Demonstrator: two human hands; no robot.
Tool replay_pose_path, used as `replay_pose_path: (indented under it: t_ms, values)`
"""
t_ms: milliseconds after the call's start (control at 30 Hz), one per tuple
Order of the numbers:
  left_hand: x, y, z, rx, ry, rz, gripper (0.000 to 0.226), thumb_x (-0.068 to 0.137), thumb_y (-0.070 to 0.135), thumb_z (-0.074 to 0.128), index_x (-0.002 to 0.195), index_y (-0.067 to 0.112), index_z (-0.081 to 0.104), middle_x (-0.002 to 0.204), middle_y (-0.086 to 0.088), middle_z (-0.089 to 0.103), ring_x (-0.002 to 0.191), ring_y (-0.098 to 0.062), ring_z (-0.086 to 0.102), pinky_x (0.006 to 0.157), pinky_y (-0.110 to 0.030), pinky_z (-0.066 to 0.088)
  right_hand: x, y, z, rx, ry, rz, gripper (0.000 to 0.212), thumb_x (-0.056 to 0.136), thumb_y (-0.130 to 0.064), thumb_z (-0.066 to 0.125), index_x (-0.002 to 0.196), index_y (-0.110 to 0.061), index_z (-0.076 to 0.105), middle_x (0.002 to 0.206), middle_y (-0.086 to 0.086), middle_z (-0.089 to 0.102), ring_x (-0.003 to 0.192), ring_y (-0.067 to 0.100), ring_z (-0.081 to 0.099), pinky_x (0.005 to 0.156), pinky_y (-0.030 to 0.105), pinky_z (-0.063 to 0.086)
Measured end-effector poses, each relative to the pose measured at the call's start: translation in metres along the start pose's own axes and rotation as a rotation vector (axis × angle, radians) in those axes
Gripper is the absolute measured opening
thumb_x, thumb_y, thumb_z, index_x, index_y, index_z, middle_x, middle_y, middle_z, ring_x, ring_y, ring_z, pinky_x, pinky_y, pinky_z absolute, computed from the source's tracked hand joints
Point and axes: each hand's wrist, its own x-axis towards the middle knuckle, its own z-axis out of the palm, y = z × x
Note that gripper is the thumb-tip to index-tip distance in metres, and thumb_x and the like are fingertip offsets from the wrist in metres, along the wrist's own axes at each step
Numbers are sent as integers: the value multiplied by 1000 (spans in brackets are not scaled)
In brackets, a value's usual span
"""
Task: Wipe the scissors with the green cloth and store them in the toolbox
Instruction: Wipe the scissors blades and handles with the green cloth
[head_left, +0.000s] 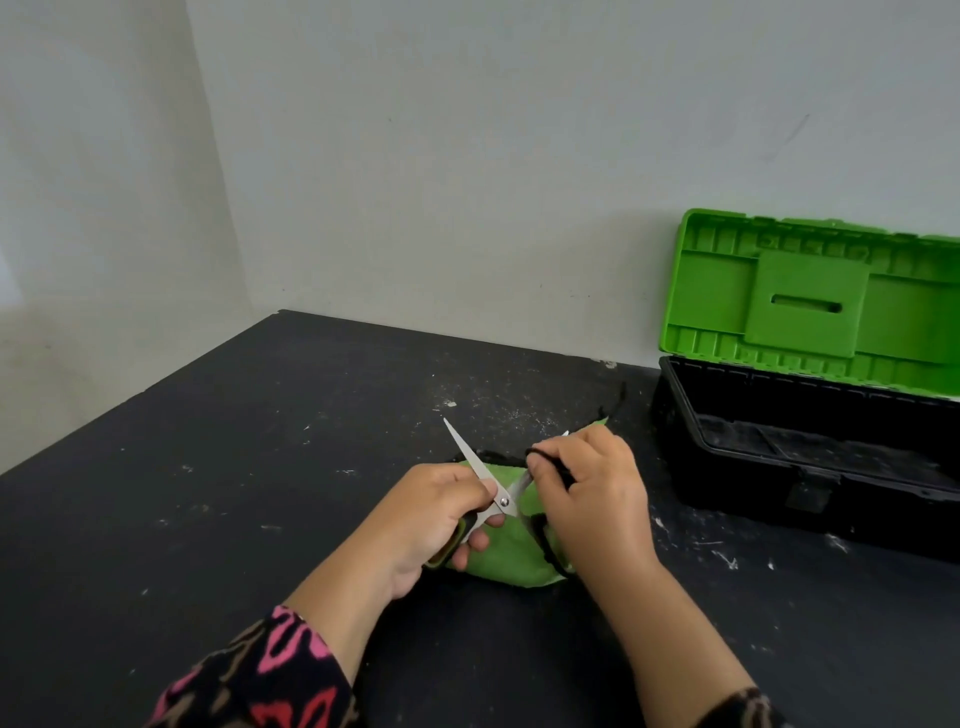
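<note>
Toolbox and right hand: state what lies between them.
Head view: only bare black tabletop, flecked with white, lies between the right hand and the toolbox.

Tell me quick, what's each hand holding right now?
Left hand: grips the scissors by their handle.
Right hand: pinches the green cloth around one blade.

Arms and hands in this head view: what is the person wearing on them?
Both the left hand and right hand are bare: no gloves, rings or watch show. The left sleeve is dark, printed with pink, red and brown lip-like shapes. Only a dark, brown-patterned edge of the right sleeve shows.
</note>
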Motion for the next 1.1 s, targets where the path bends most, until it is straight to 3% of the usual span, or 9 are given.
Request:
replay_pose_path:
  t_ms: [100,300,400,500,567,700,800,900,1100]
  values:
    - [-1,-1,-1,23,-22,6,21,92,10,55,76,3,68,71,-9,67,50,-14,54,38,-24,36,5,8,-5,-2,11,115,3,83,-19,68,82,-19,71,79,-5,54,78,18,52,69,31,45]
    - [1,1,-5,0,7,-38,17,90,10,57,86,-3,66,71,-11,68,50,-16,54,39,-26,37,11,22,-24,142,95,415,11,89,-25,60,93,-22,69,91,-7,55,82,7,52,70,15,39]
    - [2,0,-6,-3,25,-59,17,91,11,56,81,0,65,72,-12,68,49,-16,54,38,-24,37,5,6,-19,185,125,193,12,87,-23,63,95,-21,72,87,-9,58,83,7,55,75,7,39]
    - [3,-2,-5,27,18,-50,19,91,12,55,78,3,65,71,-10,67,49,-15,54,39,-24,37,-6,-7,0,64,-110,-109,21,83,-30,55,87,-22,74,78,-7,56,76,12,52,70,20,44]
    - [3,-3,-4,54,18,-33,19,91,12,55,79,2,66,70,-9,66,50,-15,54,39,-25,36,-9,-7,9,-15,-148,-179,26,80,-31,49,78,-20,73,72,-4,52,69,17,48,60,25,44]
    - [3,-2,-3,60,32,-26,19,91,11,55,86,-2,68,69,-8,67,50,-14,54,39,-25,37,-4,0,11,-21,-62,-72,20,80,-26,56,82,-19,74,72,-3,52,69,18,50,62,10,30]
    - [2,-2,-3,67,25,-25,19,90,11,56,84,-2,68,70,-8,69,51,-15,55,39,-25,37,-1,7,7,-34,-26,5,13,82,-19,62,87,-17,74,76,-4,51,73,19,50,60,17,36]
    - [2,-3,-4,73,8,-22,19,91,11,56,84,-2,69,71,-9,69,51,-16,55,39,-26,38,3,15,-1,-5,-16,146,15,88,-19,62,98,-17,73,83,-5,50,81,18,53,68,24,40]
    - [3,2,-11,-85,66,-33,18,91,11,56,83,-2,66,68,-11,67,49,-17,55,40,-26,41,11,28,-19,169,-4,493,20,92,-27,55,107,-23,67,100,-5,58,92,11,54,77,18,34]
